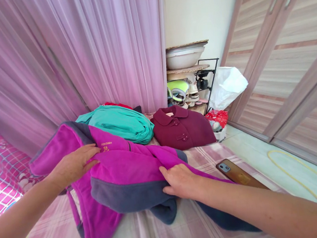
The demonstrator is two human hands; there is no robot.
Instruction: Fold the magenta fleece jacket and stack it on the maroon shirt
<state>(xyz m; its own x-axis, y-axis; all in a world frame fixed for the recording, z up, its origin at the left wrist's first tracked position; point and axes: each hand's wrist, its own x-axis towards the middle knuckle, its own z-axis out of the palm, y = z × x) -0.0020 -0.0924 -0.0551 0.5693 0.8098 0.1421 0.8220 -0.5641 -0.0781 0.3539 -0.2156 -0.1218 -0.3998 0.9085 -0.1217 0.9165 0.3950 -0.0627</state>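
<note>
A magenta and dark grey fleece jacket (pixel 129 164) lies partly folded across the plaid bed sheet (pixel 57 237), a small yellow logo on its chest. My left hand (pixel 76 164) pinches the fabric near the collar side, fingers closed on it. Farther right, my right hand (pixel 179 179) grips a magenta and grey edge of the same jacket, thumb below and fingers above. One sleeve stretches beneath my right forearm. Just behind the jacket sit a bundled teal garment (pixel 121 121) and a neatly folded maroon collared shirt (pixel 182 127).
A phone (pixel 239 174) lies at the bed's right side. Behind stand a shoe rack (pixel 209 75) with a white basin (pixel 186 57) on top, and a white plastic bag (pixel 227 86). Purple curtains (pixel 110 44) hang behind; a wooden wardrobe (pixel 293 69) is at right. A yellow cable (pixel 295 162) crosses the floor.
</note>
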